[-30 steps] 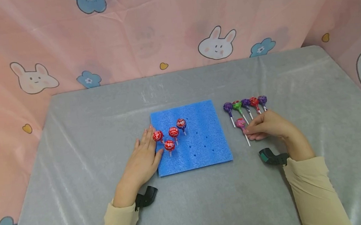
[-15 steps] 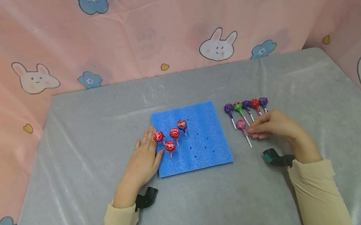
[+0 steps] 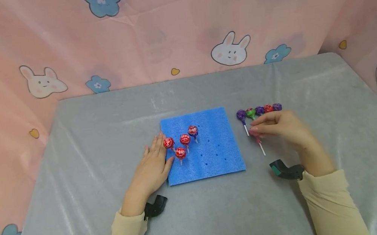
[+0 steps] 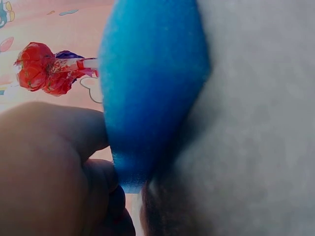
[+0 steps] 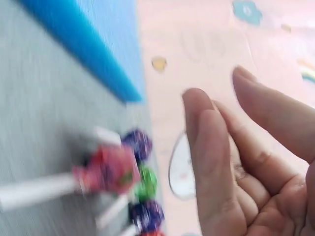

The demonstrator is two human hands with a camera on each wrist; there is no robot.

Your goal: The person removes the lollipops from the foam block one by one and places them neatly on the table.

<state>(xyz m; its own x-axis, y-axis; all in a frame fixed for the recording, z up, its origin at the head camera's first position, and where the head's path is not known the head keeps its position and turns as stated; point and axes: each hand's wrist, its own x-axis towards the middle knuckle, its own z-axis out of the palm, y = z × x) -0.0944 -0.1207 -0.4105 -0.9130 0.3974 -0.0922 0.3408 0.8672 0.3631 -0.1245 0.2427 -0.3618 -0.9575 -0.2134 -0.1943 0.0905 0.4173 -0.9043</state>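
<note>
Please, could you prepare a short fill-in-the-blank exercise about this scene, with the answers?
1. The foam board is coloured ____.
2. Exactly ____ lollipops stand stuck in it.
3. In the head view, the left hand touches its ____ edge.
4. In the row, the green lollipop lies between two ____ ones.

Missing words: blue; four; left; purple.

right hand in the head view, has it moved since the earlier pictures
Yes: judged against the blue foam block, the right hand has moved slightly forward, and its fingertips now sit a little nearer the block.

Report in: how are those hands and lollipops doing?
Left hand against blue foam. Right hand empty, over pink lollipop. Five more lollipops lie close behind.
</note>
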